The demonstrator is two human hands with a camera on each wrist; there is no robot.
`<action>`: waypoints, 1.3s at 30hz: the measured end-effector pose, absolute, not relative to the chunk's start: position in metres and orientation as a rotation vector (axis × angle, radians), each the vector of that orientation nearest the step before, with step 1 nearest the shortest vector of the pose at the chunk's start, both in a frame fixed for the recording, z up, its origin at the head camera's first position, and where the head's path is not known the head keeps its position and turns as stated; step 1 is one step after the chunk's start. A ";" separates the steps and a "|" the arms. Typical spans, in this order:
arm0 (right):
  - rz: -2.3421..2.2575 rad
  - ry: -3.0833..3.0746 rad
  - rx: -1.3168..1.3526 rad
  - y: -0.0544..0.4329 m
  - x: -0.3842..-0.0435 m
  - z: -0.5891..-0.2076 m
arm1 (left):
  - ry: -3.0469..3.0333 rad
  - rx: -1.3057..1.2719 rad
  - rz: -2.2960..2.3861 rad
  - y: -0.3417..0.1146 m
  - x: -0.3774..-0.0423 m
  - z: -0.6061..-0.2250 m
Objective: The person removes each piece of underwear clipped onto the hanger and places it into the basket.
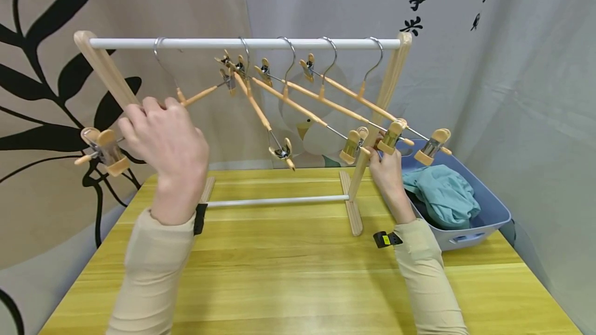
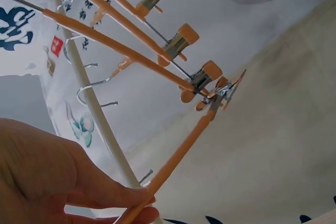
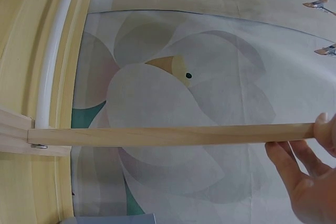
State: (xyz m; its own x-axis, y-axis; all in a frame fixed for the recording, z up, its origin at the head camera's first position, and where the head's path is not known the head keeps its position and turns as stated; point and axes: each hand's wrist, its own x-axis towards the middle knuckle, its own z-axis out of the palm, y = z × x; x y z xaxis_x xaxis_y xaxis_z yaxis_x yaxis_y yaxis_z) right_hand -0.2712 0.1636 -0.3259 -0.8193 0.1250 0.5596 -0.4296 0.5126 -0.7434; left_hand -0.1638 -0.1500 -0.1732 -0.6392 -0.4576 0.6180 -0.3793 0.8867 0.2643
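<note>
A small wooden clothes rack with a white top rail (image 1: 205,43) stands on the table, several clip hangers hooked over it. My left hand (image 1: 165,143) pinches the wooden bar of the leftmost clip hanger (image 1: 200,96) between thumb and fingers; the left wrist view shows this bar (image 2: 181,150) slanting up from the fingertips. One of its clips (image 1: 107,151) sticks out left of the hand. On the other side, my right hand (image 1: 387,167) grips the rack's right post (image 3: 184,136), partly behind the hanger clips. The other clip hangers (image 1: 304,112) hang at slants, their left ends bunched together.
At the right a blue plastic bin (image 1: 489,216) holds a teal cloth (image 1: 442,195) and something dark beneath. The rack's lower white bar (image 1: 279,201) and wooden feet (image 1: 355,216) rest on the yellow wooden table (image 1: 279,273). Printed curtains hang behind.
</note>
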 end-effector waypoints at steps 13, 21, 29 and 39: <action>1.297 -2.203 0.249 0.164 -0.271 -0.326 | -2.190 0.469 -0.155 -0.143 -0.160 -0.181; 1.320 -2.204 0.236 0.164 -0.270 -0.325 | -2.161 0.354 -0.193 -0.139 -0.158 -0.185; 1.325 -2.187 0.257 0.164 -0.270 -0.327 | -2.137 0.243 -0.251 -0.137 -0.159 -0.197; 1.317 -2.151 0.282 0.163 -0.271 -0.328 | -2.077 0.137 -0.272 -0.139 -0.165 -0.221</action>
State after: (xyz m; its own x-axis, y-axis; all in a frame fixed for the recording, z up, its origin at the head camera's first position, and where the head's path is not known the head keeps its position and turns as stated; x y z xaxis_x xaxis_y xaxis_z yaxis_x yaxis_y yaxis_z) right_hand -0.2706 0.1631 -0.3283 -0.8006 0.1231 0.5864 -0.4663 0.4865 -0.7388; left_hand -0.1649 -0.1385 -0.2214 -0.4980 -0.2090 0.8416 0.0144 0.9684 0.2490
